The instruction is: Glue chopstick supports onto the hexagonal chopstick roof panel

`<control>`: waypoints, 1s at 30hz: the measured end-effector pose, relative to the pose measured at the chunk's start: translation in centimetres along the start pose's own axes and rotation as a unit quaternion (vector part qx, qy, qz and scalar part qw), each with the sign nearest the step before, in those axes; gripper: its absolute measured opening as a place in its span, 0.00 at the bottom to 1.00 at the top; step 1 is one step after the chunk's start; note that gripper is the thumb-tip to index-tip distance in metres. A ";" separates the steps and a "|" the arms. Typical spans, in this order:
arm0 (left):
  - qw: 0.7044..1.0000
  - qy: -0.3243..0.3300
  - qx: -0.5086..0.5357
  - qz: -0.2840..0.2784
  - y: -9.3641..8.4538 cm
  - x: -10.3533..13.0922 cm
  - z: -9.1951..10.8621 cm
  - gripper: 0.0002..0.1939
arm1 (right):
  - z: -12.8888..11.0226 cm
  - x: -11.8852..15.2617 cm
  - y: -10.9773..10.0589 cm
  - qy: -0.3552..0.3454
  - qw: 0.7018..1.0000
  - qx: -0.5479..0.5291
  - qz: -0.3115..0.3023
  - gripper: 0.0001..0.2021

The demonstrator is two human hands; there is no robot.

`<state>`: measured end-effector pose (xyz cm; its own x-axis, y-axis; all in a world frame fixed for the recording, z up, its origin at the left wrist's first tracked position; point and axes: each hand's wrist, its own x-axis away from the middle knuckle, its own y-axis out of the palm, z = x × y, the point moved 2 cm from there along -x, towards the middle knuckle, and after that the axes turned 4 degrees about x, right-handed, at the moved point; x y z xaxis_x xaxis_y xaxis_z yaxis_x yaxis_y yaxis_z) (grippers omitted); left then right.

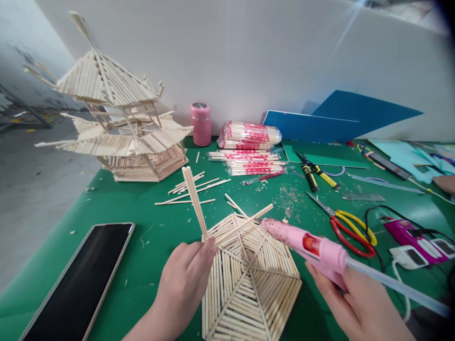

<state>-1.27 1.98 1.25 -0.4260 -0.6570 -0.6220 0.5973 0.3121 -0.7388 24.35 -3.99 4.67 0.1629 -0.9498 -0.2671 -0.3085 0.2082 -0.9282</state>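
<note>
A pink hot glue gun [320,251] with a clear glue stick at its back is gripped in my right hand [359,298]. Its nozzle points left and touches or nearly touches a thin wooden stick [249,221]. My left hand [188,279] pinches that stick's near end, at the left edge of a hexagonal panel of wooden sticks [254,284]. An upright bundle of sticks [195,201] rises from beside my left fingertips; whether they hold it too I cannot tell.
A stick pagoda [124,142] stands at the back left, beside a pink jar [201,125]. Wrapped stick packs [250,135] lie behind. Pliers [313,173], red-yellow scissors [344,222] and a purple device [414,239] are right. A phone [80,284] lies left. Another person's hand [444,183] shows at far right.
</note>
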 end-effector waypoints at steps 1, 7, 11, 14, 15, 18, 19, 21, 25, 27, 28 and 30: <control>1.000 0.002 -0.001 0.001 0.0 0.0 0.0 0.09 | -0.1 0.1 0.0 -0.009 1.000 0.007 0.002 0.15; 1.000 0.013 -0.003 0.002 0.0 0.1 0.0 0.08 | -0.5 -0.3 -0.4 0.007 0.999 0.028 0.020 0.12; 1.000 -0.005 0.011 0.000 0.0 0.1 -0.2 0.08 | -0.6 -0.5 -0.4 0.032 0.998 0.017 0.041 0.11; 1.000 -0.017 0.025 -0.002 -0.1 -0.1 -0.2 0.08 | -0.6 -0.7 -0.2 0.054 0.996 0.022 0.062 0.09; 0.999 -0.020 0.030 0.000 -0.1 -0.1 -0.2 0.08 | -0.6 -0.8 -0.2 0.059 0.996 0.025 0.068 0.08; 0.998 -0.032 0.048 0.008 -0.1 -0.2 -0.1 0.08 | -0.6 -0.9 -0.2 0.068 0.994 0.030 0.080 0.09; 0.998 -0.038 0.054 0.011 -0.1 -0.2 -0.1 0.08 | -0.6 -1.0 -0.2 0.070 0.994 0.027 0.081 0.09; 0.996 -0.049 0.067 0.016 0.0 -0.1 -0.1 0.08 | -0.5 -1.0 -0.3 0.070 0.994 0.016 0.077 0.08; 0.994 -0.072 0.084 0.007 0.1 -0.1 -0.3 0.08 | -0.4 -0.7 -0.3 0.082 0.995 -0.017 0.046 0.10; 0.993 -0.078 0.086 0.004 0.1 -0.1 -0.4 0.08 | -0.3 -0.6 -0.2 0.096 0.994 -0.036 0.027 0.12; 0.993 -0.078 0.086 0.004 0.1 -0.2 -0.4 0.08 | -0.3 -0.6 -0.1 0.101 0.994 -0.045 0.018 0.13; 0.993 -0.075 0.087 0.003 0.1 -0.2 -0.4 0.08 | -0.3 -0.5 0.1 0.106 0.992 -0.062 0.006 0.14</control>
<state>-1.36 2.40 1.19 -0.3234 -0.7551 -0.5702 0.7134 0.2014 -0.6712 23.90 -3.54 4.77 -0.0390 -0.9780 -0.2050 -0.4245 0.2019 -0.8826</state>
